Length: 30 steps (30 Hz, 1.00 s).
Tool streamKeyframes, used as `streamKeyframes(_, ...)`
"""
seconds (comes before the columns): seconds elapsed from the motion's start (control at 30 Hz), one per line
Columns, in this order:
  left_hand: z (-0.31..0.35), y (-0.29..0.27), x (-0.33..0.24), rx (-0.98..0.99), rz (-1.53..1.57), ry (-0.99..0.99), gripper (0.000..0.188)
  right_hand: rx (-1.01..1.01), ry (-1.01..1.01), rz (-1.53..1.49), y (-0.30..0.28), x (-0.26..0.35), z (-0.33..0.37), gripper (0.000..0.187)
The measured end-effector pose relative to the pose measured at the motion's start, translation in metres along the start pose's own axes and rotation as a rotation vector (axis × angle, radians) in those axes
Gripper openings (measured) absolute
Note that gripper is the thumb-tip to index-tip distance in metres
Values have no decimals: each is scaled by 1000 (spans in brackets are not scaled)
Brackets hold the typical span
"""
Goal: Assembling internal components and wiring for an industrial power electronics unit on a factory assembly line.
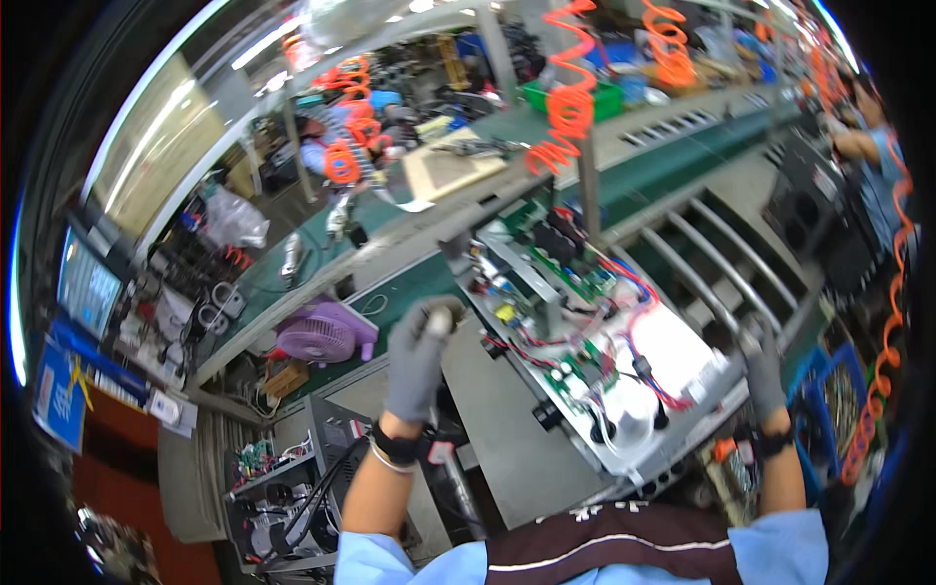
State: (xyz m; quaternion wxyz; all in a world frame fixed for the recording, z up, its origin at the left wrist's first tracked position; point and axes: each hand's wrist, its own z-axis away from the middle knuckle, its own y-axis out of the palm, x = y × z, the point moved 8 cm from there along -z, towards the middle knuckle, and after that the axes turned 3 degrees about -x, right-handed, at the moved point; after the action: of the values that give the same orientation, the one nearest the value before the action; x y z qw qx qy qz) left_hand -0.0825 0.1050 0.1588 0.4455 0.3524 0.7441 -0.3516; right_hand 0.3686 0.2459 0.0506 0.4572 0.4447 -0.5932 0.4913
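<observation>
An uncovered metal equipment chassis [682, 341] lies slantwise in front of me, with green circuit boards [590, 366], red and blue wires and a white round part inside. My left hand [417, 361], in a grey glove, is raised just left of the chassis and apart from it. Its fingers are curled in, with a pale spot at the tips; blur hides whether that is a held piece. At the chassis's right end, my right hand [763, 375], also gloved, has its fingers closed at the metal edge.
A roller conveyor [717, 258] runs beyond the chassis. Orange coiled hoses [570, 112] hang overhead. A purple fan [322, 333] stands at left, above another open unit [292, 487]. Blue bins [829, 400] are at right. A co-worker [873, 161] stands far right by a black box-shaped unit [809, 200].
</observation>
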Motion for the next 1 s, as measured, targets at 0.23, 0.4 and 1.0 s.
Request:
streamKeyframes(0.23,-170,-108,37,-286,277,-115,40,253,-755,856,31,199,20,37)
streamKeyframes(0.4,-249,-125,101,-382,244,-236,43,703,-915,809,158,296,20,34)
streamKeyframes(1.0,-257,-106,80,-69,349,-68,58,929,-499,137,533,280,-42,75)
